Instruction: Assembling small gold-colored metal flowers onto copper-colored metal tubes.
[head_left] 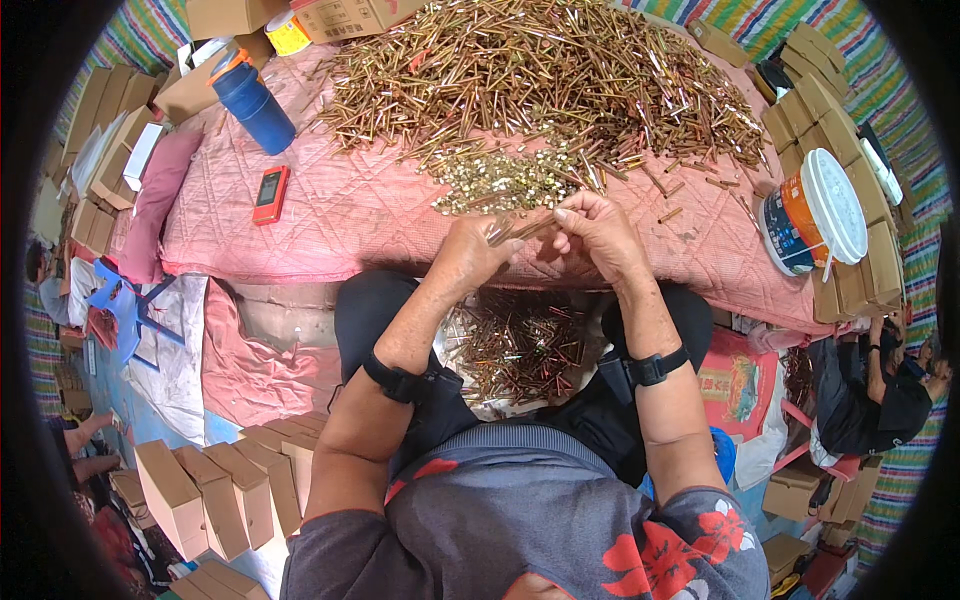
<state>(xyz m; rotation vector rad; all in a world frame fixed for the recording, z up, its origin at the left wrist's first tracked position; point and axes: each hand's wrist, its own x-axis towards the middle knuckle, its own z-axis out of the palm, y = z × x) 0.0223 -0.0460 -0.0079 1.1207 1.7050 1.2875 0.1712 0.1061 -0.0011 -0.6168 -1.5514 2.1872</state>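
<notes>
while both hands' fingers point(568, 213) pinch brass bolts point(522, 229).

Both hands, left point(470, 252) and right point(598, 232), meet ahead, fingers seemingly pinched, forearms bent inward.

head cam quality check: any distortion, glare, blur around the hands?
Head view: strong fisheye, black vignette at the rim, table edge bowed; light even and soft, faint shine on the screw pile; left hand and right hand sharp, the screws they hold thin and hard to resolve.
</notes>
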